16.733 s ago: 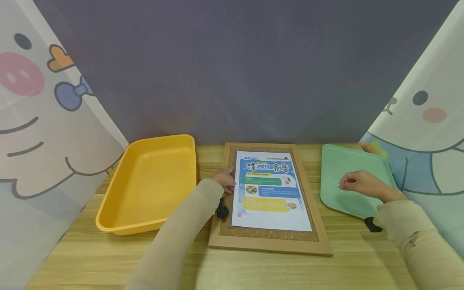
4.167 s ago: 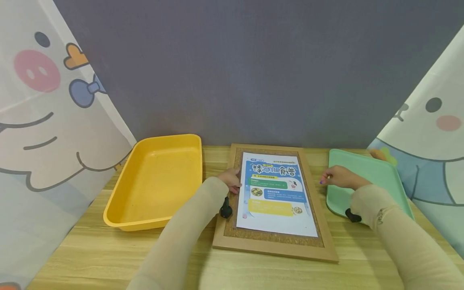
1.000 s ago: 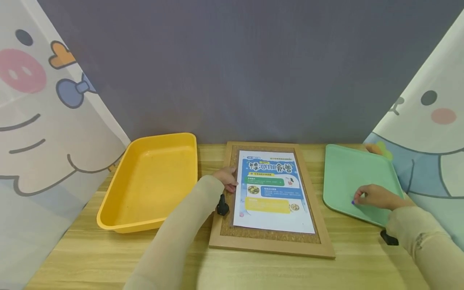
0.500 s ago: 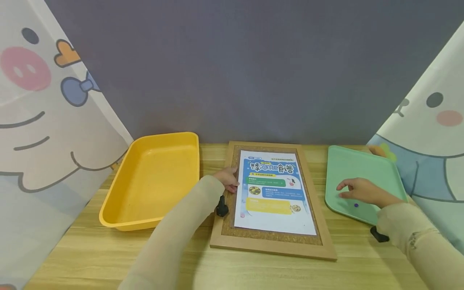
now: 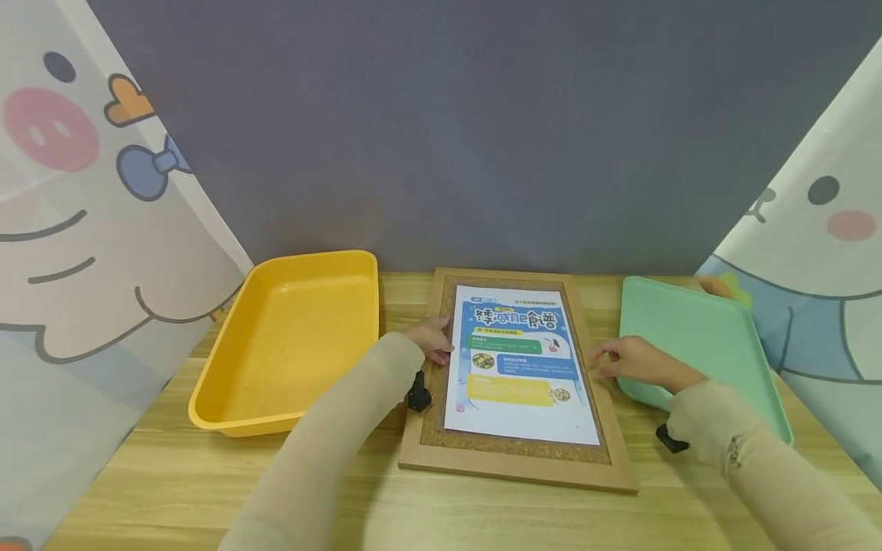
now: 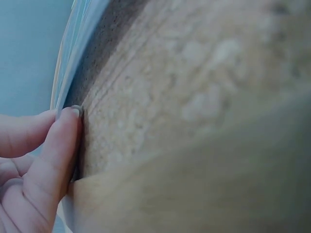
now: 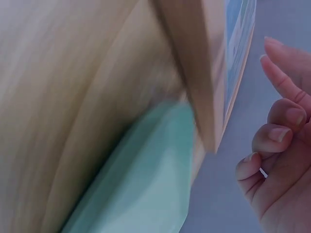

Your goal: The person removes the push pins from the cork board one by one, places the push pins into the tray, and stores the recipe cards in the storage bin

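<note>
My left hand (image 5: 430,342) lies at the left edge of a printed sheet (image 5: 524,422) on a wood-framed cork board (image 5: 503,468). In the left wrist view its thumb and a finger come together at the sheet's edge, above the cork (image 6: 155,107); whether the paper is between them is unclear. Beyond the board's right side, near the green tray (image 5: 703,329), hovers my right hand (image 5: 641,361) with nothing between its fingers. In the right wrist view its thumb and index finger reach out while the other fingers (image 7: 272,133) curl loosely. The purple pushpin is hidden.
A yellow bin (image 5: 296,344) with raised walls stands left of the board on the wooden table (image 5: 482,513). Behind rises a dark grey panel (image 5: 441,138), with cartoon-printed sheets (image 5: 827,321) on both sides.
My right hand has let go of a purple pushpin on the green tray and moved left to the board's right edge. My left hand stays at the sheet's edge.
</note>
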Demonstrator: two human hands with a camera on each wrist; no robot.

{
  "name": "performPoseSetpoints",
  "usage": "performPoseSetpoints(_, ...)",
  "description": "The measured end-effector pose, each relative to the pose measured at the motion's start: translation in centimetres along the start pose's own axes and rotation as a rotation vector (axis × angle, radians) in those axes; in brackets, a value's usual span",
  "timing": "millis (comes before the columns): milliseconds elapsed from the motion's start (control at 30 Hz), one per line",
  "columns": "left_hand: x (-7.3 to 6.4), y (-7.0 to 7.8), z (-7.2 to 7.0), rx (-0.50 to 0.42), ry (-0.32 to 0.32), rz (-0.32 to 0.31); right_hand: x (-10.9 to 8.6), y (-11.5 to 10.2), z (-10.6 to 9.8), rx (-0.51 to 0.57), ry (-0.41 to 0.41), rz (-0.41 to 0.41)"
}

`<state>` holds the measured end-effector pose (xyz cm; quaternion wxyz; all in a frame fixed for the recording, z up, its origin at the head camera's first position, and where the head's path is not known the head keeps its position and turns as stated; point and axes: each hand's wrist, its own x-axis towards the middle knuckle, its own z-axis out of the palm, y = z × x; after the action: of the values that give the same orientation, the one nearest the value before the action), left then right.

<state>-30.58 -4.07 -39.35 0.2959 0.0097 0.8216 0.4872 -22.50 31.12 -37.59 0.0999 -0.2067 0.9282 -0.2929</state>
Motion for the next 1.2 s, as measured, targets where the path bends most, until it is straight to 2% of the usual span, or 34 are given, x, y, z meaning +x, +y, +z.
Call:
performPoseSetpoints(333,-0.2,-0.1,0.1,0.01,0.011,0.004,2.2,-2.8,2.0,-0.033,-0.053,-0.034)
performPoseSetpoints(500,-0.7,0.0,0.1,0.004,0.007,0.004,3.9,-4.2,3.2,-0.041,-0.069,-0.048)
performPoseSetpoints(667,-0.7,0.1,0.3,-0.001,0.014,0.0,5.4,-5.6,3.7,-0.066,-0.099,-0.077)
performPoseSetpoints(867,-0.9,0.3,0.3,0.02,0.019,0.009,6.1,-7.2,4.0,-0.077,-0.131,-0.113)
performPoseSetpoints(1200,-1.1,0.6,0.3,0.021,0.017,0.016,7.3,-8.5,5.0,-0.079,-0.151,-0.149)
